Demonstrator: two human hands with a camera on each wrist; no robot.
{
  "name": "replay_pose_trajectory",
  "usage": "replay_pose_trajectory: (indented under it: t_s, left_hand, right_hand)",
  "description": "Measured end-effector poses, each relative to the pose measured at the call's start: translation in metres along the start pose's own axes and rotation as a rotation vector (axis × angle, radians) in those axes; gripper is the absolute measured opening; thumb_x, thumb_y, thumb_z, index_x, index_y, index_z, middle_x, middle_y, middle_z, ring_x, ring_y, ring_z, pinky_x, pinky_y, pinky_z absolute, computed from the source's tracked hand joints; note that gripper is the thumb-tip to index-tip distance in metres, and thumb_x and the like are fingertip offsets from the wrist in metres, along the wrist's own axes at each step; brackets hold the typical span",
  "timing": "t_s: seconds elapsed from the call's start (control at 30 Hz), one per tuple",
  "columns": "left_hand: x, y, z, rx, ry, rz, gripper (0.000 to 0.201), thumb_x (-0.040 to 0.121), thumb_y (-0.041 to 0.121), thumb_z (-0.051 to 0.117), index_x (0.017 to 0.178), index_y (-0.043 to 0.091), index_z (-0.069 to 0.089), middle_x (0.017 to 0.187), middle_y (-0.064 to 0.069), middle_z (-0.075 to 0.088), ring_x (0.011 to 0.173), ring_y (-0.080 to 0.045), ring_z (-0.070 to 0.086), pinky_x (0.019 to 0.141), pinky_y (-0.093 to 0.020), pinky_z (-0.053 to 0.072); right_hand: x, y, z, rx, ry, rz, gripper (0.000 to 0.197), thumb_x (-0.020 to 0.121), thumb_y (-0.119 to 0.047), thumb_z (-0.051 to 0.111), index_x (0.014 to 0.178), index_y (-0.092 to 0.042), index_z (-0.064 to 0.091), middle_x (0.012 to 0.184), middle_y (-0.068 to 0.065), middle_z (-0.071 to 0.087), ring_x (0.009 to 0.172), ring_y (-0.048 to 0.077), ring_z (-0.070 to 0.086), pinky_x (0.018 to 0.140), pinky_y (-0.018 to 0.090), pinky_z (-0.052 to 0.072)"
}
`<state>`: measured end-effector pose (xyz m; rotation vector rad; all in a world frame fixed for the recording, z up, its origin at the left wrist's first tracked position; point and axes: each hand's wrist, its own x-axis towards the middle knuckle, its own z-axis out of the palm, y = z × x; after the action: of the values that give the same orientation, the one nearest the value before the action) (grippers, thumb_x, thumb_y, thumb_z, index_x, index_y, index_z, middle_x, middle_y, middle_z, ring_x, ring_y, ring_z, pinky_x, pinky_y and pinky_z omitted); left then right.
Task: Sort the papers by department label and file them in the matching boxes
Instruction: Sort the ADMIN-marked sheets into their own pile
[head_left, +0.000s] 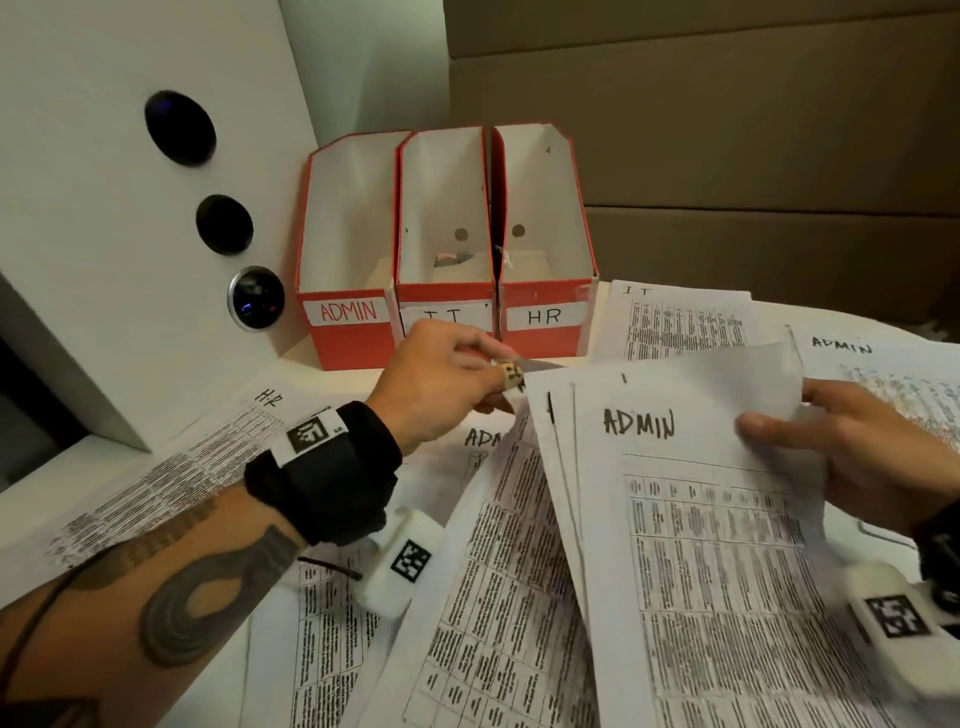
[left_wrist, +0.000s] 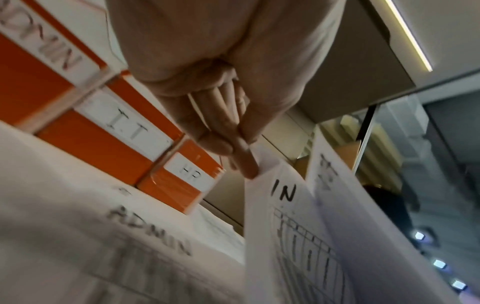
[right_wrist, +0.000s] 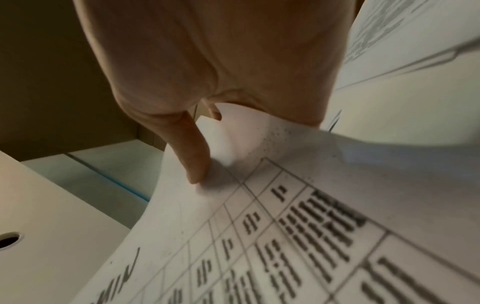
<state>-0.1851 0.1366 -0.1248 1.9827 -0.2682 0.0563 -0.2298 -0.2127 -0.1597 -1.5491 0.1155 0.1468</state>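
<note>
Left hand (head_left: 436, 379) pinching the top-left corner of a small stack of papers (head_left: 691, 519), thumb and fingers pressed together on the edge; same pinch seen in the left wrist view (left_wrist: 233, 131) at the sheet's corner (left_wrist: 285, 216). Right hand (head_left: 857, 457) gripping the stack's right edge, thumb on top beside the handwritten "ADMIN", paper curling under the thumb (right_wrist: 194, 156). Stack held raised and tilted over the bench (head_left: 332, 374), just in front of three red boxes standing side by side against the back: ADMIN box (head_left: 348, 317), IT box (head_left: 447, 306), HR box (head_left: 545, 312). More printed sheets spread loose across the bench: one marked HR (head_left: 197, 467) at left, one marked IT (head_left: 680, 322) behind the stack.
</note>
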Motion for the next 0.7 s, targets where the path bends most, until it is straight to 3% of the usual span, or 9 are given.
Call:
replay_pose_trajectory:
  t_s: [0.1,0.23,0.3,0.33,0.43,0.47,0.53,0.63,0.7]
  left_hand:
    - [0.005,-0.001,0.001,-0.069,-0.019,-0.034,0.009,0.092,0.009,0.080,0.101,0.007,0.079,0.085,-0.008,0.082,0.071,-0.019,0.077,0.068,-0.029,0.063]
    - [0.008,-0.007,-0.004,-0.128,-0.024,-0.054,0.011,0.095,0.006,0.076,0.105,0.001,0.075,0.090,-0.010,0.082,0.085,-0.026,0.081,0.078,-0.035,0.066]
    - [0.007,-0.009,-0.002,-0.122,-0.019,-0.045,0.012,0.095,0.006,0.076,0.106,0.001,0.075,0.090,-0.010,0.082,0.087,-0.027,0.081,0.079,-0.034,0.066]
    - [0.007,-0.010,0.000,-0.114,-0.030,-0.043,0.012,0.094,0.008,0.076,0.105,0.003,0.075,0.091,-0.010,0.082,0.089,-0.030,0.080,0.081,-0.037,0.066]
    - [0.008,-0.012,0.004,-0.114,-0.131,-0.038,0.010,0.095,0.011,0.075,0.105,0.009,0.076,0.097,-0.016,0.081,0.097,-0.038,0.077,0.091,-0.049,0.064]
    - [0.008,-0.012,0.005,-0.124,-0.171,-0.033,0.009,0.097,0.010,0.073,0.105,0.010,0.076,0.099,-0.019,0.080,0.097,-0.039,0.077,0.093,-0.053,0.062]
    - [0.007,-0.010,0.006,-0.143,-0.226,-0.024,0.009,0.099,0.011,0.070,0.106,0.012,0.075,0.100,-0.019,0.080,0.091,-0.032,0.076,0.093,-0.056,0.062]
    - [0.013,-0.006,-0.002,-0.108,-0.298,-0.079,0.019,0.103,0.024,0.064,0.118,0.018,0.073,0.107,-0.004,0.081,0.089,-0.021,0.079,0.087,-0.042,0.063]
    - [0.020,-0.007,-0.013,0.132,-0.359,-0.075,0.032,0.104,0.036,0.062,0.133,0.022,0.066,0.124,0.002,0.076,0.100,-0.014,0.076,0.081,-0.027,0.061]
  right_hand:
    - [0.001,-0.001,-0.006,-0.046,0.123,-0.026,0.032,0.088,0.005,0.067,0.119,0.003,0.067,0.108,0.026,0.076,0.088,0.041,0.077,0.069,0.043,0.066]
    - [-0.003,-0.002,-0.013,0.002,0.172,0.023,0.027,0.088,0.009,0.065,0.114,0.003,0.070,0.106,0.022,0.078,0.086,0.037,0.079,0.061,0.036,0.064]
    - [-0.004,-0.002,-0.009,-0.005,0.150,0.074,0.024,0.090,0.006,0.066,0.113,0.004,0.070,0.105,0.021,0.078,0.089,0.037,0.078,0.067,0.039,0.066]
    - [-0.002,-0.001,-0.007,-0.009,0.138,0.096,0.026,0.089,0.004,0.067,0.114,0.005,0.069,0.106,0.020,0.078,0.091,0.038,0.078,0.075,0.043,0.065]
    - [0.003,-0.001,0.000,0.031,0.094,0.152,0.054,0.077,-0.003,0.079,0.129,0.003,0.062,0.117,0.018,0.076,0.103,0.039,0.076,0.100,0.050,0.056]
    - [0.005,0.001,0.000,0.046,0.093,0.158,0.060,0.075,-0.004,0.080,0.131,0.002,0.060,0.120,0.018,0.076,0.105,0.039,0.075,0.099,0.052,0.057]
    - [0.006,-0.002,0.005,0.039,0.071,0.125,0.044,0.083,-0.003,0.071,0.126,0.003,0.063,0.117,0.019,0.076,0.103,0.038,0.076,0.086,0.047,0.063]
    - [0.009,-0.007,0.005,-0.038,0.132,0.046,0.031,0.090,0.003,0.065,0.122,0.004,0.065,0.110,0.021,0.077,0.093,0.038,0.078,0.072,0.044,0.065]
    - [0.012,-0.009,0.000,-0.071,0.187,-0.018,0.043,0.084,0.002,0.072,0.125,-0.003,0.064,0.107,0.018,0.079,0.090,0.037,0.078,0.076,0.050,0.065]
